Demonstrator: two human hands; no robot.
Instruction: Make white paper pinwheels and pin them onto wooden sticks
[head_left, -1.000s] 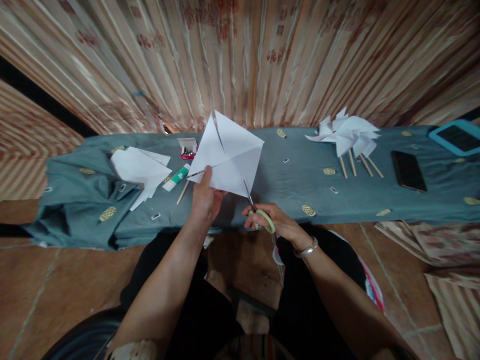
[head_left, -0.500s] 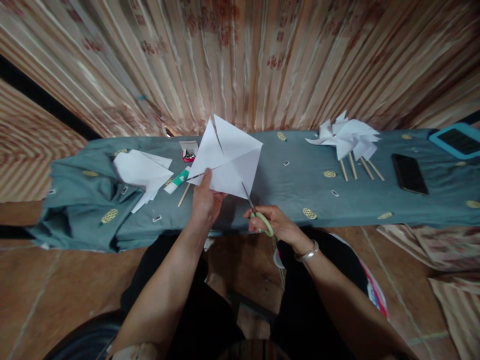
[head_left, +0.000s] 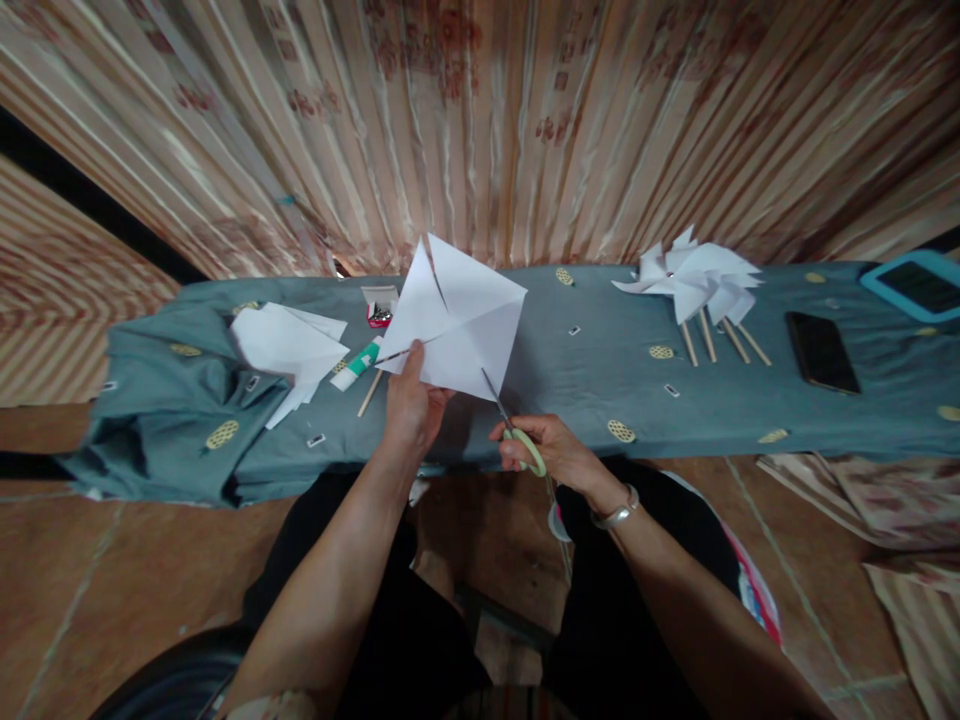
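My left hand (head_left: 411, 405) grips a square sheet of white paper (head_left: 472, 325) by its lower left edge, thumb on top and fingers beneath. Two slits run inward from the paper's top and left corners. In my right hand (head_left: 551, 448) are scissors (head_left: 527, 448) with pale green handles. Their blades lie at the paper's lower right corner, pointing up toward its middle. The paper is held up over the cloth-covered table.
On the grey-green tablecloth (head_left: 592, 385) lie white paper pieces (head_left: 270, 345), a glue tube (head_left: 356, 365), a small red box of metal bits (head_left: 380, 308) and a wooden stick (head_left: 369, 392). Rightward are paper pinwheels (head_left: 697, 278) on sticks, a phone (head_left: 823, 352) and a blue-framed tablet (head_left: 919, 285).
The view has shifted very slightly. Both hands, the paper and the scissors keep nearly the same positions, with the blades still at the lower right corner.
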